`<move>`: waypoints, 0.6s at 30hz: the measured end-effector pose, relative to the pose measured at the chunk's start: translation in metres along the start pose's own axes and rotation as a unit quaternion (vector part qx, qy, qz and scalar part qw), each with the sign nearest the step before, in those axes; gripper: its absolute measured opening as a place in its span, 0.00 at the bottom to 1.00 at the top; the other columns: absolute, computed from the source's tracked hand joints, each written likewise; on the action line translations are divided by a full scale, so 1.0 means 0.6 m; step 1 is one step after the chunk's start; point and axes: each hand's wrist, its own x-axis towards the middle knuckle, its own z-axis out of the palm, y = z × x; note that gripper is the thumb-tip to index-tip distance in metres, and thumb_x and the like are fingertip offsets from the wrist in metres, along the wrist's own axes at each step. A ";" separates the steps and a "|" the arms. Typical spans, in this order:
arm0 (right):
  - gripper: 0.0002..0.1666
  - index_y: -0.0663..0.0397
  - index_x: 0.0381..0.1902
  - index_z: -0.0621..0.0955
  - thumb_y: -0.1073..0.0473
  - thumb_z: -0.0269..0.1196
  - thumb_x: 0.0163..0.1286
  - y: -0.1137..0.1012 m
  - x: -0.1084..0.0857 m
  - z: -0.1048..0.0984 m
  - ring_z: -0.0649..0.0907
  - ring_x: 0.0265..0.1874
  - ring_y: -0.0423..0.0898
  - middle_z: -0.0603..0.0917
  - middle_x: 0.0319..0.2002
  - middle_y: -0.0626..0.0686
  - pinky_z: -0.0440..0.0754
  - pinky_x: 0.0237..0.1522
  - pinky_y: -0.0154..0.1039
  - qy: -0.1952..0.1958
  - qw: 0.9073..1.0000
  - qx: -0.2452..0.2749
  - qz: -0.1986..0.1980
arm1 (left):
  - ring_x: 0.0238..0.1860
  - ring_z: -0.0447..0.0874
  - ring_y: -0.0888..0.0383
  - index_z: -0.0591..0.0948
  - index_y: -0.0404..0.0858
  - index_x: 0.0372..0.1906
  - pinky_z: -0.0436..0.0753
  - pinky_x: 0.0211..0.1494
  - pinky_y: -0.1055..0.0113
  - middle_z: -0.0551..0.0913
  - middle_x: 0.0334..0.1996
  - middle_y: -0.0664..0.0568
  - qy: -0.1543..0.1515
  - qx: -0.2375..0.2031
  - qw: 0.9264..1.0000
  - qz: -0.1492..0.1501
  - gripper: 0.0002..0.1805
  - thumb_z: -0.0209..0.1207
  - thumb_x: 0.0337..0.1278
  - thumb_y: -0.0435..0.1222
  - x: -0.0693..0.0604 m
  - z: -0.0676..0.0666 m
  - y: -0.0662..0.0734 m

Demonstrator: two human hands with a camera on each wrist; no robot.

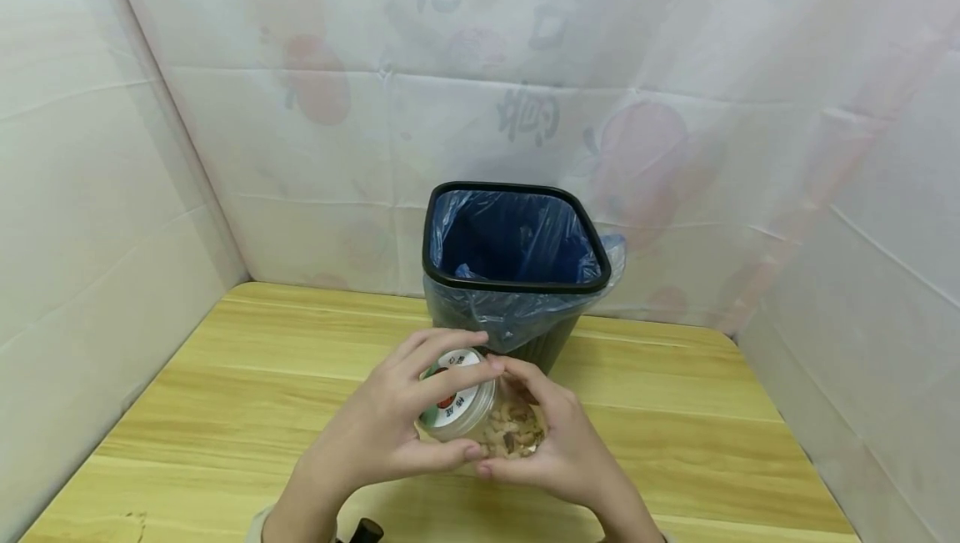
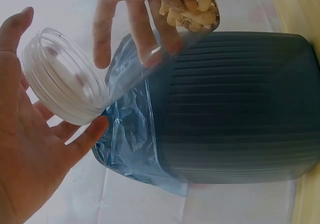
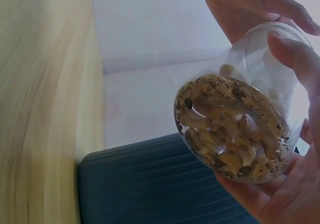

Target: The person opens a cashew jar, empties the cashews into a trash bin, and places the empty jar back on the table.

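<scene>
A clear plastic jar (image 1: 513, 426) with pale, cashew-like nuts is held tilted between both hands, in front of the bin. Fingers and thumb of my left hand (image 1: 390, 422) curl round its lid (image 2: 65, 79), which bears a white label with a red and green print in the head view. My right hand (image 1: 570, 439) grips the jar's lower body from the other side. Nuts and brown crumbs (image 3: 235, 129) lie against the jar's bottom in the right wrist view. The lid sits on the jar's mouth; how tightly it is screwed cannot be told.
A dark bin (image 1: 517, 285) lined with a translucent bluish bag (image 1: 502, 318) stands upright just beyond the hands. Beneath is a light wooden table (image 1: 247, 384), with pale printed curtains (image 1: 300, 151) behind and at both sides. A small black cylinder (image 1: 367, 530) shows by the left wrist.
</scene>
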 end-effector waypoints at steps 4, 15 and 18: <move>0.54 0.43 0.71 0.69 0.48 0.82 0.47 0.000 0.000 -0.001 0.84 0.49 0.43 0.80 0.59 0.44 0.85 0.46 0.42 -0.007 1.000 0.006 -0.005 | 0.63 0.73 0.53 0.77 0.51 0.66 0.80 0.57 0.53 0.76 0.64 0.51 0.007 -0.011 1.000 0.016 0.29 0.63 0.63 0.54 0.000 -0.001 0.001; 0.55 0.43 0.72 0.68 0.48 0.82 0.47 -0.003 -0.001 -0.002 0.83 0.54 0.43 0.79 0.62 0.44 0.85 0.49 0.41 -0.009 1.000 0.003 -0.002 | 0.59 0.75 0.54 0.79 0.48 0.63 0.82 0.50 0.60 0.79 0.59 0.50 0.042 0.004 0.999 0.031 0.26 0.60 0.65 0.54 0.006 0.000 0.002; 0.55 0.43 0.72 0.68 0.49 0.82 0.47 -0.005 -0.001 0.000 0.83 0.54 0.43 0.79 0.62 0.45 0.84 0.51 0.39 -0.006 1.000 0.003 -0.002 | 0.57 0.75 0.55 0.80 0.49 0.63 0.82 0.48 0.63 0.79 0.58 0.51 0.045 0.008 0.999 0.018 0.26 0.62 0.63 0.53 0.006 0.001 0.005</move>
